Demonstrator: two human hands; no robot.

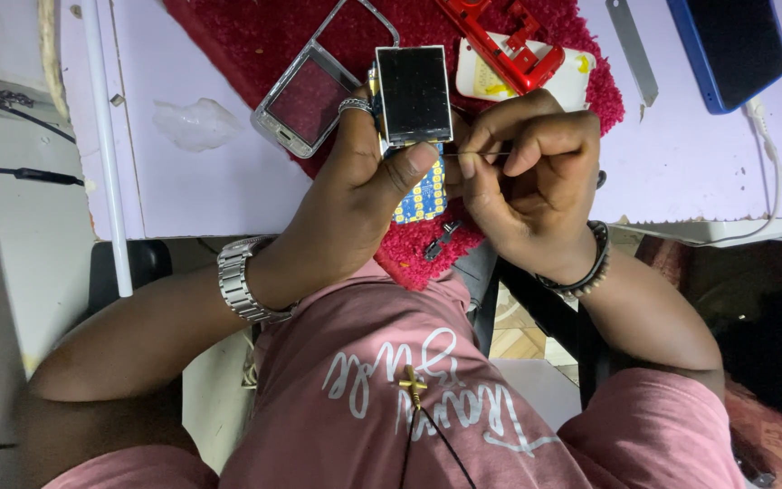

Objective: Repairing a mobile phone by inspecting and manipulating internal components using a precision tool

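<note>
My left hand (355, 186) grips a small opened phone body (414, 95) with a dark screen on top and a blue circuit board with yellow pads (423, 199) below; my thumb presses on its lower edge. My right hand (527, 172) pinches a thin metal needle-like tool (481, 154) whose tip points left at the board. Both hands hover over a red fuzzy mat (264, 36) at the table's near edge. A silver watch sits on the left wrist, a beaded bracelet on the right.
On the mat lie a silver phone frame (305, 95), a red phone housing (504, 41) and a white-yellow cover (572, 81). A metal blade (634, 54), a blue phone (735, 45) with white cable and crumpled plastic (194, 122) rest on the pale table (681, 163).
</note>
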